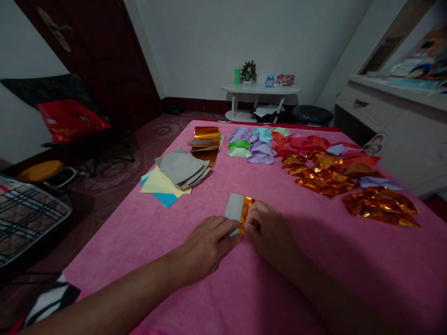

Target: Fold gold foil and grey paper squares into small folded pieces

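A small sheet of foil paper (234,206), grey on one face and shiny gold on the other, lies on the pink cloth with its right part folded over to show the gold. My left hand (213,239) grips its lower left edge, fingers and thumb pressed together. On the gold fold, my right hand (267,228) pinches the paper with thumb and curled fingers. The two hands nearly meet at the lower edge. Beyond them lie a fanned stack of grey sheets (181,167), yellow paper (159,180) and blue paper (166,199).
Folded gold foil pieces (324,174) lie at the right, beside red paper pieces (296,143) and purple ones (261,152). A pile of gold sheets (206,135) sits at the far left. Behind the pink-covered table (146,260) stand a white side table (261,88) and a chair with a red bag (71,120).
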Motion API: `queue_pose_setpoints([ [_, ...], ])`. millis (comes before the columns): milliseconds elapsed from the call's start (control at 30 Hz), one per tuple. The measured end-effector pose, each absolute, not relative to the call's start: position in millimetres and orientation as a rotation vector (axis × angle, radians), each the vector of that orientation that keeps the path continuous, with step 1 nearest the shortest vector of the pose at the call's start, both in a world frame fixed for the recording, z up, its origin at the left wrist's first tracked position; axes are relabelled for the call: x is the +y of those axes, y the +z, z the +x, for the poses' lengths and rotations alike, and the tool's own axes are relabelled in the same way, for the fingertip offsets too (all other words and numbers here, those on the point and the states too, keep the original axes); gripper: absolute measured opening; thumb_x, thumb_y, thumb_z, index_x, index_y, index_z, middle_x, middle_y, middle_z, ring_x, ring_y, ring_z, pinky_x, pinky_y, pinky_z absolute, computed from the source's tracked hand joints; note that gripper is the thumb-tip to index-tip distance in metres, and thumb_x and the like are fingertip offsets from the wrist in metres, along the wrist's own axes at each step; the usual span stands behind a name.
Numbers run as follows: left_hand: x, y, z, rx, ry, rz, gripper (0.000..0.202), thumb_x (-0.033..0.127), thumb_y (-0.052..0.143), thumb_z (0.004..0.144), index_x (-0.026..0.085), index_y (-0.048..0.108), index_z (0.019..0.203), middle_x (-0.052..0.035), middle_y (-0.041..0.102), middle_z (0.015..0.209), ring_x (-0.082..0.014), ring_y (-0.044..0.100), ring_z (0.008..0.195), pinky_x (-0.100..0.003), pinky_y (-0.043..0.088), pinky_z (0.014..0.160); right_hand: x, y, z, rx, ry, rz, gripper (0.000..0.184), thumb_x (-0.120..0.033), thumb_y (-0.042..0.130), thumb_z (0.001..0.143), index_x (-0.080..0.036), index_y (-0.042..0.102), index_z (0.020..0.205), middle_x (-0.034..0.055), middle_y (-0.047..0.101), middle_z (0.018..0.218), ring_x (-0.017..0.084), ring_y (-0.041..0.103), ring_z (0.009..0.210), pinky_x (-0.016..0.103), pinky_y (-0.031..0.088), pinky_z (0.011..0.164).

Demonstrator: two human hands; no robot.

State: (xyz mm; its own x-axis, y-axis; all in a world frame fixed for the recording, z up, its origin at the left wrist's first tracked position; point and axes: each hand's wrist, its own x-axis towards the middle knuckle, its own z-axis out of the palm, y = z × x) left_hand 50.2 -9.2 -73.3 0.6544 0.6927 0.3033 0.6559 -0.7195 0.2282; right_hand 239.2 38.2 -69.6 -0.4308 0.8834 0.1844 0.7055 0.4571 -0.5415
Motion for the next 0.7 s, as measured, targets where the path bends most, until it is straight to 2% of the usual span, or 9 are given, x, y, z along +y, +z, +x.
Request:
queue_pose_setpoints([
  [133, -9.0, -72.0, 50.3, 1.135, 0.501, 2.804, 0.028, 0.018, 0.04, 0.095, 0.017, 0.057, 0.116, -0.0065, 0.059, 0.124, -0.0198, 0.053, 0.094, -0.035, 0.044, 0.077, 37.3, -69.7, 237.6, -2.286, 0.496, -1.349, 0.014, -0.01, 0.055, 0.075, -0.018, 0.05, 0.064, 0.0004, 0.053, 0.075, 0.015, 0.048, 0.072, 0.026, 0.032, 0.064],
  [267, -9.3, -72.0, 50.4, 1.162, 0.461, 2.786, 0.029, 0.018, 0.041, 0.094, 0.019, 0.057, 0.117, -0.0051, 0.061, 0.121, -0.02, 0.053, 0.094, -0.036, 0.043, 0.078, 30.9, -70.4, 236.7, -2.343, 0.351, -1.39, 0.01, -0.009, 0.054, 0.08, -0.018, 0.055, 0.073, 0.0024, 0.056, 0.08, 0.016, 0.052, 0.074, 0.027, 0.034, 0.066],
  [367, -9.6, -72.8, 50.3, 1.164, 0.47, 2.762, 0.029, 0.017, 0.042, 0.092, 0.02, 0.058, 0.117, -0.0053, 0.063, 0.118, -0.02, 0.053, 0.094, -0.035, 0.043, 0.078, 22.3, -67.7, 236.0, -2.508, 0.166, -1.401, 0.014, -0.007, 0.05, 0.084, -0.018, 0.058, 0.078, 0.0039, 0.059, 0.081, 0.017, 0.055, 0.071, 0.028, 0.034, 0.061],
  [500, -9.2, -73.8, 49.7, 1.16, 0.493, 2.732, 0.029, 0.015, 0.043, 0.091, 0.02, 0.059, 0.114, -0.0044, 0.065, 0.114, -0.02, 0.054, 0.094, -0.035, 0.044, 0.078, 11.1, -56.6, 231.2, -2.699, 0.015, -1.461, 0.02, -0.002, 0.048, 0.082, -0.018, 0.059, 0.078, 0.0063, 0.063, 0.083, 0.019, 0.059, 0.07, 0.03, 0.034, 0.059],
  [700, -9.5, -74.2, 49.2, 1.148, 0.546, 2.718, 0.028, 0.014, 0.044, 0.09, 0.019, 0.06, 0.113, -0.0045, 0.065, 0.114, -0.0199, 0.054, 0.092, -0.035, 0.044, 0.078, 2.4, -47.0, 227.3, -2.757, 0.05, -1.621, 0.022, -0.001, 0.048, 0.076, -0.017, 0.061, 0.083, 0.0078, 0.065, 0.084, 0.021, 0.062, 0.072, 0.031, 0.037, 0.059],
])
